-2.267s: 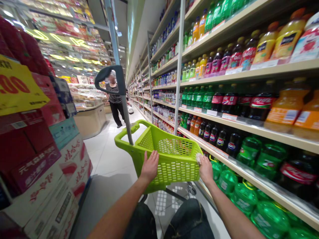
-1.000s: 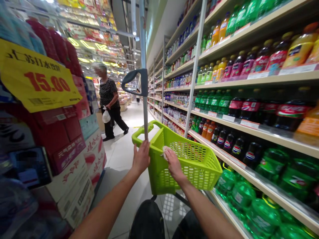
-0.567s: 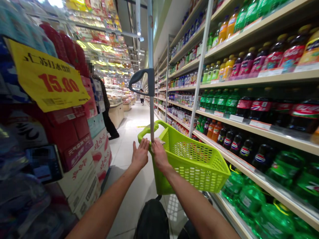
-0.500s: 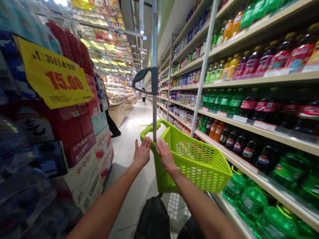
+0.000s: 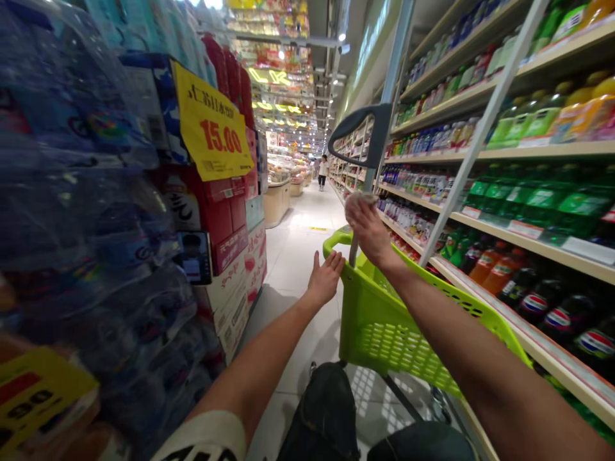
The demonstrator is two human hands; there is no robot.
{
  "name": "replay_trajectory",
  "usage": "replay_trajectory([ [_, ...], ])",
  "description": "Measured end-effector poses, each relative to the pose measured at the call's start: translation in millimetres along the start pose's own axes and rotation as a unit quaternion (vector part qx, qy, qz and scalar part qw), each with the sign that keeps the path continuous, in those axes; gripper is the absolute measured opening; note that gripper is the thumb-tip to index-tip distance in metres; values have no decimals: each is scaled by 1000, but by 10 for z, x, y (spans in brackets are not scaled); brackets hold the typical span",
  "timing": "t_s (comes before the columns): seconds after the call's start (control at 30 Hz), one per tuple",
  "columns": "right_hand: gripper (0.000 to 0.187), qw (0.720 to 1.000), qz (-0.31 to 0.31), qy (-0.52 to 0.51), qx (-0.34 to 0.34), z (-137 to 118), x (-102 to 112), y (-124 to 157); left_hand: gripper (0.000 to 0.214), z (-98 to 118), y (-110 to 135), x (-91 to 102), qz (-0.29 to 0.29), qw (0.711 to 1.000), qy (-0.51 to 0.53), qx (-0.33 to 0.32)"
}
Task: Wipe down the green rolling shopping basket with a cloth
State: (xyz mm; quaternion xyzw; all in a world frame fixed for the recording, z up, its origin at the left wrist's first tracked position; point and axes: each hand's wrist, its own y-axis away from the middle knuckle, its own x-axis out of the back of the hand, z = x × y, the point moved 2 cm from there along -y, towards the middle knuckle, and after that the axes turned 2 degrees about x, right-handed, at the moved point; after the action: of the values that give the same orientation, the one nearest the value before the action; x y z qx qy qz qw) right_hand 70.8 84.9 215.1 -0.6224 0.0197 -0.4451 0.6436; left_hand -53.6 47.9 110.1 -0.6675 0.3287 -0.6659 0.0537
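Observation:
A lime-green plastic shopping basket cart (image 5: 379, 320) stands in the aisle in front of me, with a grey pole (image 5: 384, 115) rising from its near corner to a dark grey handle (image 5: 358, 131). My right hand (image 5: 368, 227) is closed round the pole partway up, with a pale cloth (image 5: 358, 200) bunched under its fingers. My left hand (image 5: 325, 278) rests with fingers stretched out against the basket's near rim, just left of the pole's foot.
Shelves of soft-drink bottles (image 5: 509, 211) run along the right. On the left are shrink-wrapped water packs (image 5: 86, 211), red cartons and a yellow 15.00 price sign (image 5: 211, 131). The tiled aisle floor (image 5: 298, 243) runs ahead, with a person (image 5: 323, 171) far down it.
My right hand has slid up the pole from its foot to partway up, carrying the cloth. My left hand stays at the rim. My view has swung, and the basket now sits to the right.

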Motion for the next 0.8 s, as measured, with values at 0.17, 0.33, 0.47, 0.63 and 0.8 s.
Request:
replay_trajectory([
  [0.17, 37, 982, -172, 1, 77, -119, -150, 674, 59, -9, 12, -11, -1, 1000, 4, -2],
  [0.33, 41, 994, -80, 69, 40, 175, 180, -136, 66, -9, 1, -45, 3, 1000, -5, 8],
  [0.47, 43, 995, -44, 86, 20, 215, 295, -162, 67, -11, 3, -30, 3, 1000, -12, 8],
  [0.63, 38, 982, -174, 16, 77, -1, 72, 596, 66, 8, 7, -11, -4, 1000, -2, 15],
  [0.8, 40, 996, -10, 53, -68, 117, 118, 206, 68, 32, 1, -38, 24, 1000, -7, 19],
])
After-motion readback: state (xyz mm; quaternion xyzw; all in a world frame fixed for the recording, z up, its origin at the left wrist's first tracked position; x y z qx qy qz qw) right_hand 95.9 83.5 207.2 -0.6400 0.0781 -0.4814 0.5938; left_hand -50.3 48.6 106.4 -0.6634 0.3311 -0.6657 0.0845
